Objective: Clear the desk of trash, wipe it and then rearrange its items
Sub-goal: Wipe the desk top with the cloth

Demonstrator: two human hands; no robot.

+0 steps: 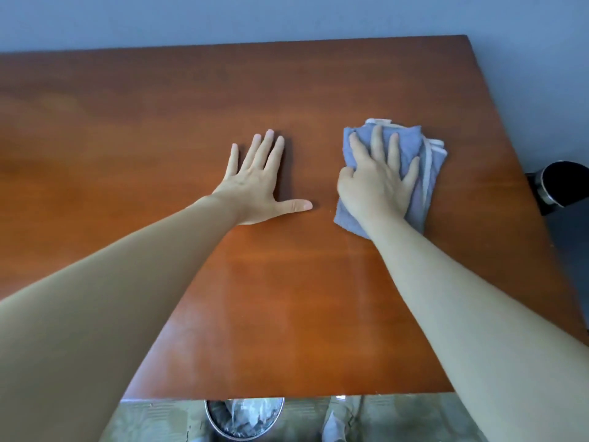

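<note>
Wooden counter (191, 122) carries both hands: left hand (255, 183) flat, fingers spread; right hand (376, 183) pressing a folded cloth (427, 173). Soft, limp cloth probably bunches; press its middle

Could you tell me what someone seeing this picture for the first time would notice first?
The right hand pressing a folded blue-grey cloth flat on the reddish-brown desk, right of centre. Beside it, the left hand rests flat with fingers spread. Below the desk's near edge stands a round bin.

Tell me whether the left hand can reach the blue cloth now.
Probably yes: the left hand lies flat on the desk beside the blue cloth, bare wood between them; the right hand covers its middle, leaving edges free.
</note>
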